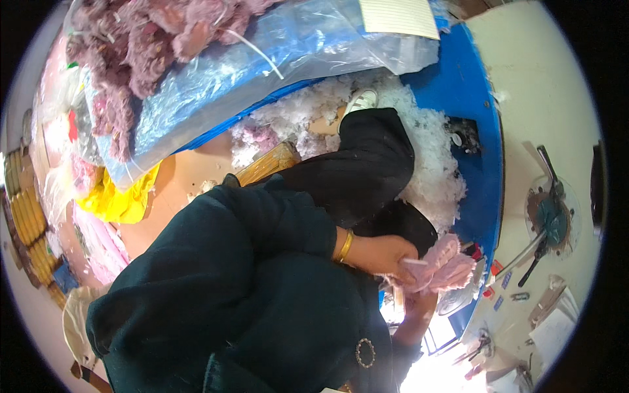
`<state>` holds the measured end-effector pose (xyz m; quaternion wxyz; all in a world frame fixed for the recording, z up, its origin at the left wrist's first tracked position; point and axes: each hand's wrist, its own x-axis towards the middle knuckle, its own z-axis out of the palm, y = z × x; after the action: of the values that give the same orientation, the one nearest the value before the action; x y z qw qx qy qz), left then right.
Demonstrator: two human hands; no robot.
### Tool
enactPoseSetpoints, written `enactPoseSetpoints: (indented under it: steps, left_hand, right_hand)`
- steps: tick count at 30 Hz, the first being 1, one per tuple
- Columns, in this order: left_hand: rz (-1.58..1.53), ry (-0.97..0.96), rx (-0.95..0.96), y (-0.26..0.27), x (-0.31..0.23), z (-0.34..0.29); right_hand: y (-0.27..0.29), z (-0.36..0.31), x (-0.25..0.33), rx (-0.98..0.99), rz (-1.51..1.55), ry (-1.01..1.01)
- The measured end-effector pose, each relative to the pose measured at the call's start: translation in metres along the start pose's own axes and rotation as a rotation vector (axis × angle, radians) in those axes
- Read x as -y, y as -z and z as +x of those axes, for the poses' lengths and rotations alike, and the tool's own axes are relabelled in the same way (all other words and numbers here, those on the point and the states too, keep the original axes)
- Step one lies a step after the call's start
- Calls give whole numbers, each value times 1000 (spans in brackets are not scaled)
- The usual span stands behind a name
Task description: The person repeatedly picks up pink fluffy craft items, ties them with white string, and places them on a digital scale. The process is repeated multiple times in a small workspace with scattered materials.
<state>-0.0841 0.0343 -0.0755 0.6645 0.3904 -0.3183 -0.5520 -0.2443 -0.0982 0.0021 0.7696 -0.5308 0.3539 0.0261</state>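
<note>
A pale pink fuzzy fabric piece (450, 267), like a plush toy skin with frayed edges, is held in front of my lap at the right. My left hand (388, 254), below a yellow bangle, closes around its near end. A short white strip (414, 262) shows by those fingers; what it is, I cannot make out. My right hand (421, 309) comes up from below, beneath the pink piece, with its fingers hidden behind it.
Mauve plush pieces (151, 46) lie piled on clear plastic sheeting (262, 78) at the upper left. White stuffing fluff (429, 150) covers the floor of a blue-sided area (481, 98). A pale table (544, 78) at right holds a lever-handled metal device (552, 216). A yellow bag (124, 196) lies left.
</note>
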Motion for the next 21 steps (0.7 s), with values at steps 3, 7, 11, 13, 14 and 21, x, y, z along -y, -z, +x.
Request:
enactPoseSetpoints:
  steps: [3,7,11,13,14,21]
  left_hand:
    - [-40,137,-9,19,-22,3]
    - [-249,167,86,26,-47,9]
    - [-223,194,129,19,-50,20]
    - [-163,103,218,6,-70,43]
    - [-98,66,259,2,-77,46]
    - [443,-469,-108,-22,-80,129]
  right_hand:
    - [-40,6,9,-265,-3,-52]
    - [7,29,-50,-81,-42,202]
    - [-19,32,34,48,-346,816]
    - [10,13,28,-48,-395,707]
    - [28,8,23,-84,-401,646]
    - [46,17,96,-421,-1026,1153]
